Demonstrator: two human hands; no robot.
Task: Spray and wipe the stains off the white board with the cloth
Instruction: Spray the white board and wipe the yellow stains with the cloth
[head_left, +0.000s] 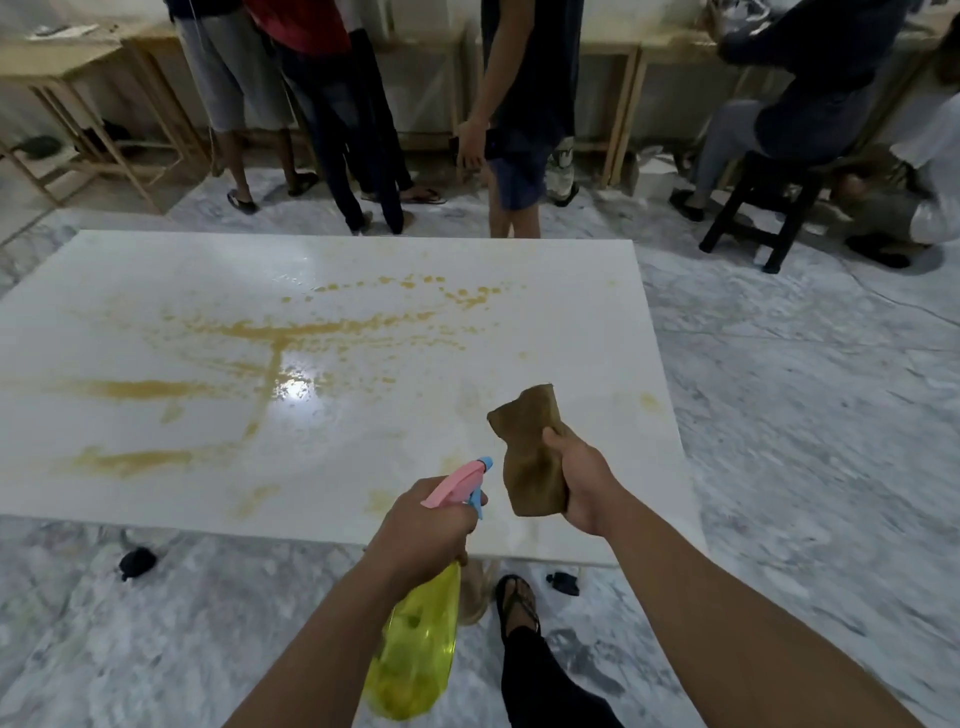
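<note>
A large white board (545, 322) lies flat in front of me, marked with yellow-brown stains (291, 332) in streaks and spatter across its middle and left. My left hand (426, 525) grips a yellow spray bottle (415, 639) by its pink and blue trigger head, held over the board's near edge with the nozzle pointing toward the board. My right hand (582, 483) holds a crumpled brown cloth (530, 452) just above the board's near right area. The cloth does not touch the surface.
Marble floor surrounds the board. Several people (519, 119) stand just beyond its far edge; another sits on a black stool (769, 208) at the right. Wooden tables (78, 104) line the back wall. Small dark objects (137, 561) lie near the board's front edge beside my sandalled foot (514, 603).
</note>
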